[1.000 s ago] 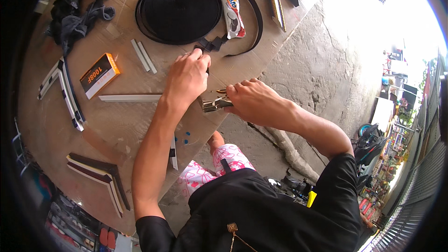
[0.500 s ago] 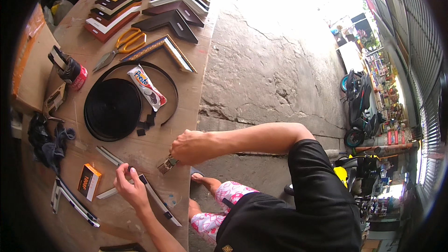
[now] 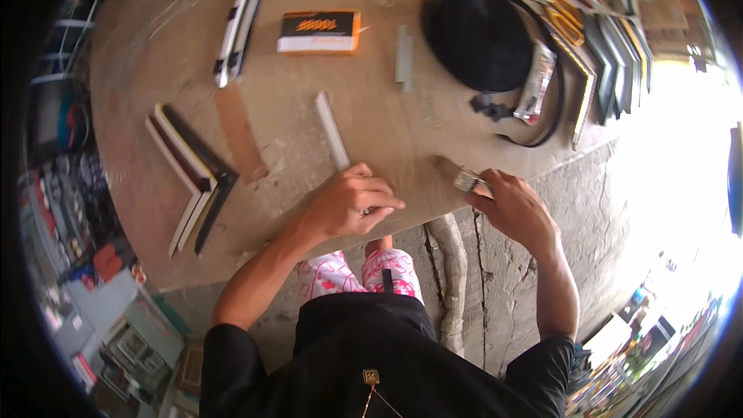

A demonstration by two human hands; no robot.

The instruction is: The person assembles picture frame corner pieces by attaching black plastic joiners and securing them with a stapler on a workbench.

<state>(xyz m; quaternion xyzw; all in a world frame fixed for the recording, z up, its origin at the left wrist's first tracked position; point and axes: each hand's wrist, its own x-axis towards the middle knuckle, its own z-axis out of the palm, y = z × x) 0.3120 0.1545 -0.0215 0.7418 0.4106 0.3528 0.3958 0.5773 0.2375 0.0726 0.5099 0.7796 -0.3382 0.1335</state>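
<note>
My left hand (image 3: 352, 200) is at the table's near edge, its fingers curled and pinched together. What lies between them I cannot make out; a small dark spot shows by the fingertips. A thin white frame strip (image 3: 331, 125) runs out from under this hand, its near end hidden. My right hand (image 3: 509, 205) is closed around a small shiny metal tool (image 3: 467, 179), which juts out toward the left over the table edge. Motion blur hides the tool's exact kind. Farther off lies a short grey strip (image 3: 404, 58).
An orange and black box (image 3: 319, 32) lies beyond the hands. Frame corner samples rest at left (image 3: 186, 178) and far left (image 3: 240, 19). To the right are a black tape coil (image 3: 476, 35), a snack packet (image 3: 536, 85), scissors (image 3: 563, 19) and more frame corners (image 3: 611, 62).
The head view has swung leftward, so table things appear farther right. My hands are now farther apart, the metal tool still in the right one. More frame corners have come into view at left.
</note>
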